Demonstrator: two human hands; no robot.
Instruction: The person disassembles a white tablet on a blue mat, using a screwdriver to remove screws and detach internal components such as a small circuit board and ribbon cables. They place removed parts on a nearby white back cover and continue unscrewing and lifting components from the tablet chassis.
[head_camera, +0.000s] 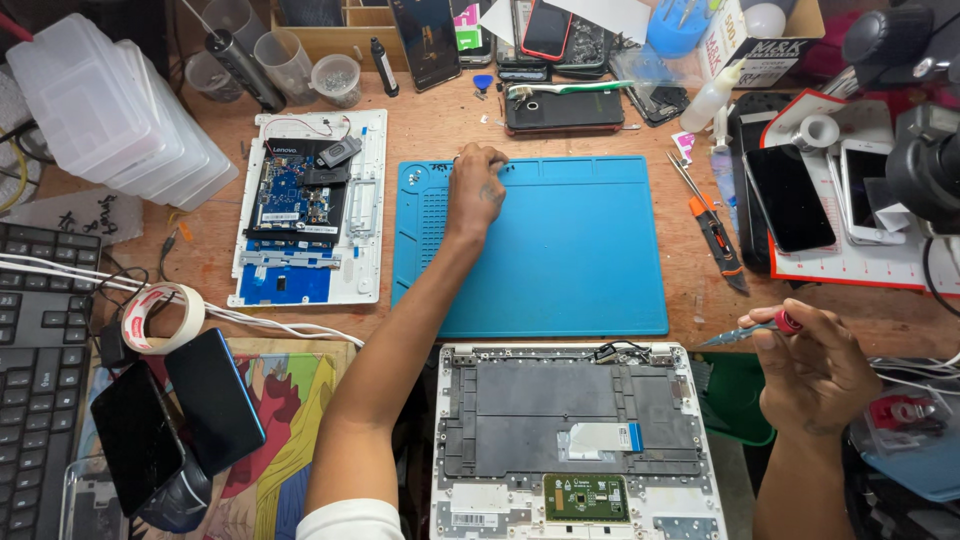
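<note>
Pinching at the blue mat's (560, 250) top edge, left hand (476, 190); right hand (815, 365) gripping a red-capped screwdriver (752, 331); white box (755, 45) behind

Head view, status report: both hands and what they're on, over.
Left hand reaching onto far edge of blue mat, fingertips at its small compartments. Right hand gripping a screwdriver. Opened laptop base untouched, nothing across it.

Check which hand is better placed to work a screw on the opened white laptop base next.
Right, probably. The right hand holds the red-capped screwdriver beside the opened white laptop base. The left hand is stretched away to the blue silicone mat's top tray edge.
</note>
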